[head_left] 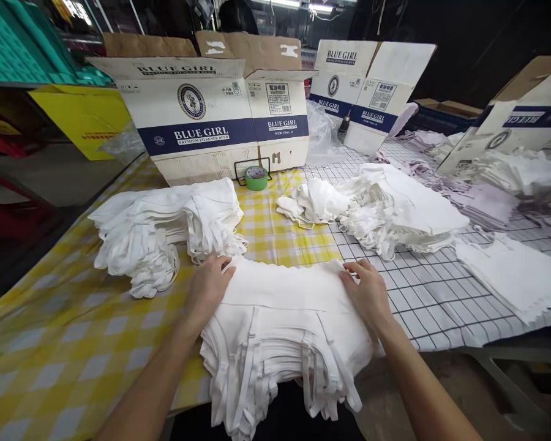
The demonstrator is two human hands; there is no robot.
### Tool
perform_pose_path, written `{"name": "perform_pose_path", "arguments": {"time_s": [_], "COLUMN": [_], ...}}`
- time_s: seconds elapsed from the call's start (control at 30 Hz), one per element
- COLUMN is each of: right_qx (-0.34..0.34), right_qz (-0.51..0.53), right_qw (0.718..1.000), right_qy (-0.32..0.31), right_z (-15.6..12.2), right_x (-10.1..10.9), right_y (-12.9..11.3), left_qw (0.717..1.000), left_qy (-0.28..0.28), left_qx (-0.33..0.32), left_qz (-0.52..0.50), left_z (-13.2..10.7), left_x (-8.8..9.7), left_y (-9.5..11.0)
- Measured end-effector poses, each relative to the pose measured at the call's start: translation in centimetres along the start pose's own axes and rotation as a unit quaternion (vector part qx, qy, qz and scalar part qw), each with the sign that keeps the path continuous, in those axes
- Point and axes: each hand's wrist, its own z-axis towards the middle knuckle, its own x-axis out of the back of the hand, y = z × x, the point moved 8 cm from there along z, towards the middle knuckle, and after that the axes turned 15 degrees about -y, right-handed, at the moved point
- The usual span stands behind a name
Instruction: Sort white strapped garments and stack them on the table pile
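Observation:
A stack of white camisoles [284, 291] lies in front of me, its thin straps hanging over the near table edge. My left hand [210, 283] is closed on the far left corner of the top camisole, thumb and fingers pinched together. At the far right corner, my right hand [366, 288] pinches the same camisole between thumb and curled fingers. The garment lies flat between both hands. Beyond my left hand is another pile of white camisoles [165, 214] with bunched straps. Farther right lies a third white pile [404, 202], with a crumpled white garment [321, 201] beside it.
A roll of green tape [256, 177] sits by a black wire stand before a beer carton [202, 122]. More cartons [349, 92] stand behind and right. Separate white garments [514, 269] lie at the right, near lilac cloth pieces [480, 202]. A yellow checked cloth [96, 343] covers the left side.

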Motion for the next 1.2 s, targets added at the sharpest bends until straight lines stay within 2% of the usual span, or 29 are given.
{"name": "perform_pose_path", "arguments": {"time_s": [0.13, 0.37, 0.57, 0.8, 0.9, 1.03, 1.1, 1.2], "right_qx": [0.022, 0.049, 0.033, 0.0, 0.002, 0.032, 0.056, 0.115], "right_qz": [0.002, 0.038, 0.108, 0.196, 0.262, 0.411, 0.445, 0.458], "right_qw": [1.0, 0.998, 0.994, 0.979, 0.963, 0.907, 0.891, 0.881], "right_qy": [0.02, 0.017, 0.001, -0.052, -0.066, -0.091, -0.072, -0.005], "right_z": [-0.3, -0.6, -0.7, -0.8, -0.9, -0.3, 0.4, 0.9], "right_x": [0.0, 0.2, 0.3, -0.2, 0.4, 1.8, 3.6, 7.7], "right_y": [-0.4, -1.3, -1.4, -0.6, -0.4, -1.2, -2.5, -5.2], "left_qw": [1.0, 1.0, 0.999, 0.996, 0.986, 0.947, 0.925, 0.881], "left_qy": [0.025, 0.011, 0.012, 0.087, 0.116, 0.14, 0.168, 0.227], "left_qx": [0.004, 0.006, -0.012, -0.019, -0.043, -0.071, -0.095, -0.142], "left_qz": [-0.002, 0.023, 0.027, -0.017, -0.109, -0.28, -0.326, -0.389], "left_z": [0.0, 0.0, -0.1, -1.4, -2.5, -3.2, -3.6, -4.7], "left_x": [0.2, 0.4, 1.0, 1.9, 2.8, 5.7, 8.4, 13.3], "left_y": [0.1, 1.3, 2.8, 1.9, 1.2, 0.9, 1.6, 3.1]}}
